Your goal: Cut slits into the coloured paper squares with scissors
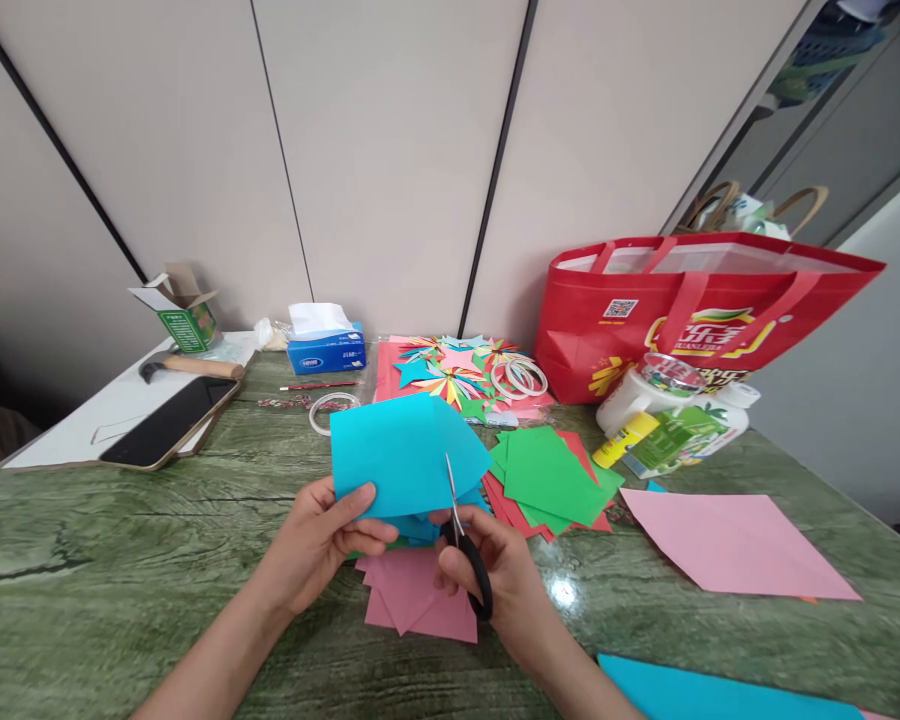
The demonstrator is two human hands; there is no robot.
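Note:
A sheet of blue paper (pixel 390 450) is pinched at its lower left corner by my left hand (pixel 322 540). My right hand (pixel 495 565) grips a pair of scissors (pixel 466 555) by the black handles, and the blade lies across the right part of the sheet. To the right of the blade, the paper bends away. Below the sheet, more blue pieces (pixel 412 528) show in part, and pink paper pieces (pixel 420 605) lie on the table under my hands. Green paper squares (pixel 551 475) rest over red ones (pixel 506 510) just right of the scissors.
Pink paper (pixel 742 545) and a blue sheet (pixel 705 690) lie at right. Behind them are a yellow glue stick (pixel 626 440), white bottle (pixel 622 400) and red bag (pixel 585 330). Paper stars (pixel 450 375), tape rolls (pixel 521 380), tissue box (pixel 326 350), phone (pixel 172 420) and hammer (pixel 195 367) sit further back.

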